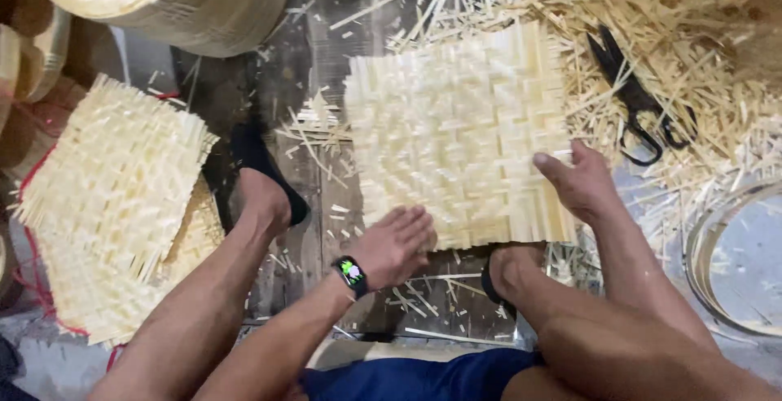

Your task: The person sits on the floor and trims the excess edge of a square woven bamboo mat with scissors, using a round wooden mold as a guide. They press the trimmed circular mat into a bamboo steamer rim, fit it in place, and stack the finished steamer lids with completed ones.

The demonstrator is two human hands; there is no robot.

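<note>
mat (456, 136): light, springy, frays at edges | left hand (395, 244): fingers flat on near edge | right hand (577, 181): fingers loosely spread, pressing right edge | grip: by edges

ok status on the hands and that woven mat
Left hand flat on mat's near edge. Right hand pressing its right edge. Scissors lie apart among strips, nothing on the mat.

bright, even light | pale strips glare, overexposed | soft blur | edges slightly bowed
</note>
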